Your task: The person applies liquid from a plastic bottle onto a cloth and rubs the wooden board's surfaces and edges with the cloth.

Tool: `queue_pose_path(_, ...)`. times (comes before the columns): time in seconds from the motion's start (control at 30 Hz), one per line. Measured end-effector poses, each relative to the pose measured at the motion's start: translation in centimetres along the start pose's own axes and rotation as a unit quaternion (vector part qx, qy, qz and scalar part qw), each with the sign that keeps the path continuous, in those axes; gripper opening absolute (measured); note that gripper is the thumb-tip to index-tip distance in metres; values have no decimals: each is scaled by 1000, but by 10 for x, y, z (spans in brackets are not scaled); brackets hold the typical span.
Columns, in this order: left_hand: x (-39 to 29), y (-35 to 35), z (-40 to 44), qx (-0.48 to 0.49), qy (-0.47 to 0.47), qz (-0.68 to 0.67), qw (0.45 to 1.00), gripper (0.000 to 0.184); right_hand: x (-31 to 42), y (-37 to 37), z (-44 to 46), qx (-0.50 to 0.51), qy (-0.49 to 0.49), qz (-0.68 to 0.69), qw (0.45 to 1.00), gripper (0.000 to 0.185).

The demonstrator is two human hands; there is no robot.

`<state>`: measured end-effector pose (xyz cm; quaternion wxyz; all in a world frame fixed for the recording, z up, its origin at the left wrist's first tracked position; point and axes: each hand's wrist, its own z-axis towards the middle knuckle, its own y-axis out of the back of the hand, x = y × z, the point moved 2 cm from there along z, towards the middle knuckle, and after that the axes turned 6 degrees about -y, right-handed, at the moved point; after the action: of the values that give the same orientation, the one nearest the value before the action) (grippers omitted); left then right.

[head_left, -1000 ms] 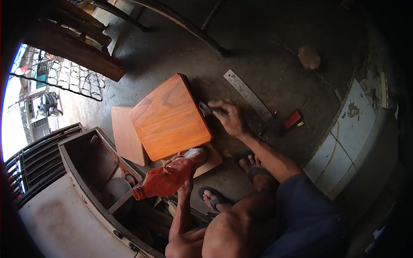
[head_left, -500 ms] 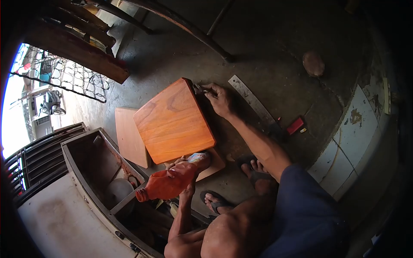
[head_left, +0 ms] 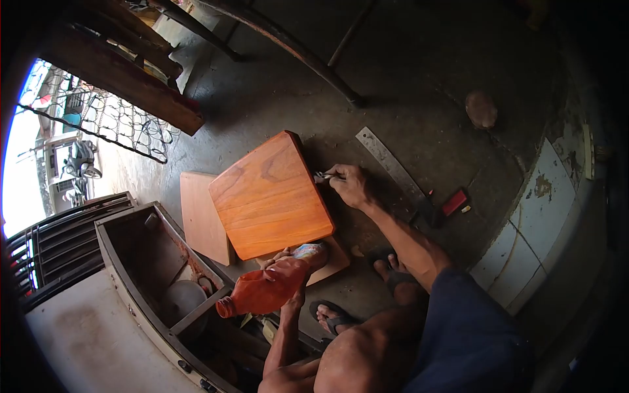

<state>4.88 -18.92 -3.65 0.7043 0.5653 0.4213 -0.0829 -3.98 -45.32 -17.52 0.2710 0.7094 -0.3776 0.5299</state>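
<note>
My left hand [head_left: 296, 298] is wrapped around a squashed reddish-orange plastic bottle [head_left: 267, 289], tilted with its open neck toward the lower left. Its fingertips show behind the bottle, close to the lower edge of a glossy orange-brown wooden board [head_left: 272, 196]. At the board's right edge, my right hand [head_left: 350, 186] pinches a small thin tool [head_left: 322, 176] with a greyish tip; its exact kind is unclear. A paler, unstained board [head_left: 203, 219] lies partly under the left side of the orange one. Another piece of wood [head_left: 333, 262] shows beneath its lower edge.
A metal ruler [head_left: 393, 167] lies on the floor right of my right hand, with a red box [head_left: 455, 202] near it. An open drawer-like wooden box [head_left: 124, 262] stands at lower left. Wooden legs [head_left: 327, 75] and a wooden beam [head_left: 124, 78] are at the top.
My right hand has moved down along the board's right edge, toward me, with the small tool. The bottle stays in my left hand. The whole view has shifted slightly.
</note>
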Motion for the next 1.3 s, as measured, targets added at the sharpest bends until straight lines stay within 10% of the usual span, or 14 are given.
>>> queue_pose_path(0.17,14,2,-7,43,36,-22,998,79,31,0,21,-126,-34,-9,991,18)
queue_pose_path(0.3,5,0,-3,-5,15,-39,999,68,34,1,23,40,-139,-108,984,22)
queue_pose_path(0.37,-2,1,-5,1,45,-39,998,72,-5,-7,40,-161,14,-69,985,22)
queue_pose_path(0.4,3,1,-5,22,15,-1,1000,72,10,-6,38,-25,-47,-57,997,23)
queue_pose_path(0.53,10,1,-5,3,30,-69,997,70,58,7,12,11,-66,-86,994,25)
queue_pose_path(0.77,7,0,-5,-6,2,-80,997,66,85,-1,79,-117,95,-64,986,26)
queue_pose_path(0.9,17,-6,-14,-29,19,-121,992,69,65,9,33,43,36,-218,974,21)
queue_pose_path(1.07,16,-1,-11,3,57,-145,988,71,56,19,61,-116,6,-124,985,26)
queue_pose_path(1.3,14,-4,-11,-26,-6,-57,998,65,60,-1,67,-15,-18,-112,993,29)
